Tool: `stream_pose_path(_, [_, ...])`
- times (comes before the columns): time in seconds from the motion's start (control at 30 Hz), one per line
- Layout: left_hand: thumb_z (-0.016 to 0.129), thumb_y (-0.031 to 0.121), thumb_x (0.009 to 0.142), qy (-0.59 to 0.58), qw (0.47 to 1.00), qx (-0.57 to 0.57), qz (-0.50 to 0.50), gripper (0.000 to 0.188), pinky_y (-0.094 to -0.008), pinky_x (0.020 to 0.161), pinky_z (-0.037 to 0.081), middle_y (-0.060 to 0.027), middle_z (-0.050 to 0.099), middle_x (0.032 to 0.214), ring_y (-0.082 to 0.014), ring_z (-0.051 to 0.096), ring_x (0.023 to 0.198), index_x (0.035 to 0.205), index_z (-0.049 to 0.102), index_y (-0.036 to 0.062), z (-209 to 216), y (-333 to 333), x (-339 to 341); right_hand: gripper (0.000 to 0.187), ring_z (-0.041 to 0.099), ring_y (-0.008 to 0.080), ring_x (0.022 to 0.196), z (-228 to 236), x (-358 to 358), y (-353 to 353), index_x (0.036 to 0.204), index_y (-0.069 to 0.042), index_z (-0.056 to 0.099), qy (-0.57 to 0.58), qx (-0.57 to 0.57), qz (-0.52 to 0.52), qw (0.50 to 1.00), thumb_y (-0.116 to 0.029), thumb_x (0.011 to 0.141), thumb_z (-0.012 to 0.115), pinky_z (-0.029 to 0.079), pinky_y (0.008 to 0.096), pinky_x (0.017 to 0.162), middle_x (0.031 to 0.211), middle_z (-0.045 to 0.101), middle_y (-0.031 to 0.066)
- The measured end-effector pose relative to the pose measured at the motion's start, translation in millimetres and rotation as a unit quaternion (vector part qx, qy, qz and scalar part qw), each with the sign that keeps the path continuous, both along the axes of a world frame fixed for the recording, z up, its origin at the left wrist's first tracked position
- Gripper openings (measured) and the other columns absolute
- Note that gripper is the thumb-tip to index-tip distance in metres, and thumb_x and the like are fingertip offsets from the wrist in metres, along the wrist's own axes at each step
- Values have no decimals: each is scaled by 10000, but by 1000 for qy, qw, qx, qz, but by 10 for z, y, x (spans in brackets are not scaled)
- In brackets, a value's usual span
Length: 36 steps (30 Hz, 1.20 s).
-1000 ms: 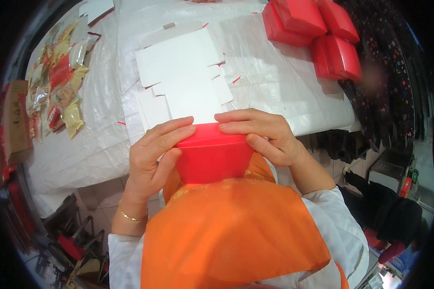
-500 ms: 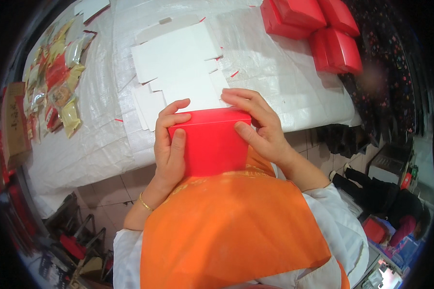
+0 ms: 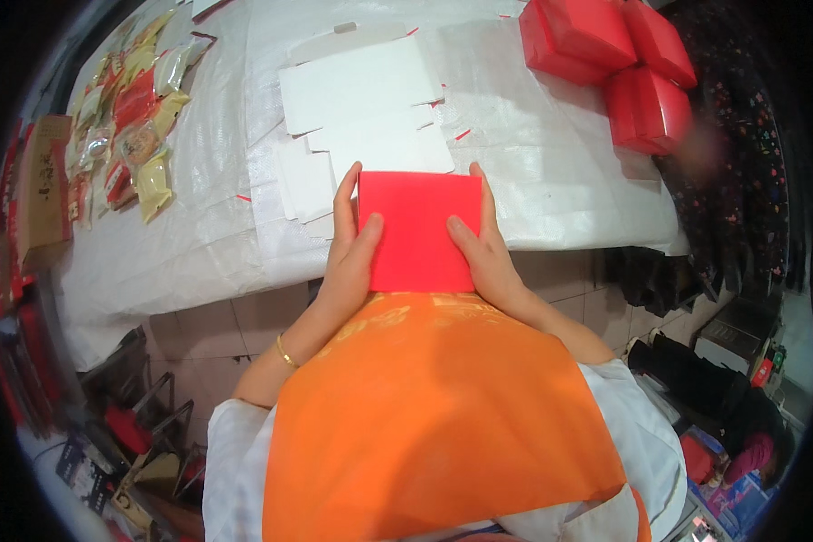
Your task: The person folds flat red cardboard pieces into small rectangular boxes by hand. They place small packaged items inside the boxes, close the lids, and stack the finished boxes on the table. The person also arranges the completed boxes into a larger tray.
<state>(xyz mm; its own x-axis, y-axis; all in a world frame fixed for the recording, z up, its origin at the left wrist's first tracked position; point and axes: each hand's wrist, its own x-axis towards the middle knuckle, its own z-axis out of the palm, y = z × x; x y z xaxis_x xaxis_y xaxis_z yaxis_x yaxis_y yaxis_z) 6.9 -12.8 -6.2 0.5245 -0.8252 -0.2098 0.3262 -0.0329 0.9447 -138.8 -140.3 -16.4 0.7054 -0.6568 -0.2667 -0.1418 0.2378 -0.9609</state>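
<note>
Between my two hands I hold a red cardboard box [image 3: 420,235] against the front of my orange apron. My left hand [image 3: 352,239] is closed on its left side, thumb on the face toward me and fingers behind the edge. Gripping the right side the same way is my right hand [image 3: 486,244]. Just beyond the box, flat white box blanks [image 3: 366,86] lie spread on the table, with cut flaps and small red edges showing. The box's far side and its contents are hidden.
White sheeting covers the table [image 3: 551,203]. Finished-looking red boxes [image 3: 587,45] are grouped at the far right. Packaged snacks [image 3: 135,117] lie at the left beside a brown carton [image 3: 47,190]. A person in dark clothes [image 3: 723,379] is at the right, beyond the table.
The box has turned so that one broad face shows, its top edge no longer visible. My fingers have moved from its top edge to its sides. The whole view has shifted slightly.
</note>
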Motion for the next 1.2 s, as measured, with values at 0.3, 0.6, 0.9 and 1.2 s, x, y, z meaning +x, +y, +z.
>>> stream_pose_path(0.3, [462, 143, 1039, -18, 997, -59, 35, 605, -378, 1085, 402, -123, 365, 1495, -230, 437, 1318, 1571, 174, 150, 17, -588, 64, 876, 388, 318, 1370, -32, 131, -501, 1581, -42, 41, -22, -133, -13, 991, -226, 951, 621, 290, 402, 1155, 1514, 365, 220])
stream_pose_path(0.6, [461, 234, 1034, -115, 986, -109, -45, 646, -339, 955, 454, -145, 384, 1479, -225, 505, 1236, 1590, 143, 155, 280, -1157, -86, 766, 451, 211, 1339, 458, -696, -1896, 1522, 17, 305, -35, -223, -228, 947, -213, 911, 707, 399, 335, 1095, 1482, 440, 175])
stream_pose_path(0.9, [526, 123, 995, -214, 976, -20, -18, 445, -333, 965, 449, -133, 523, 1345, -219, 534, 1206, 1425, 456, 32, -335, -748, 212, 526, 584, 259, 1161, 878, -1714, -3583, 1362, 21, 536, 227, -527, -346, 743, -204, 911, 687, 443, 366, 1008, 1254, 625, 150])
stream_pose_path(1.2, [676, 123, 867, -596, 784, 152, 81, 605, -477, 1119, 314, -258, 415, 1451, -417, 388, 1350, 1399, 453, -58, -674, -203, 973, 180, 664, 238, 846, 10, 313, -1749, 1050, -28, 683, 24, -475, -87, 875, -1, 879, 633, 531, 324, 761, 985, 672, 112])
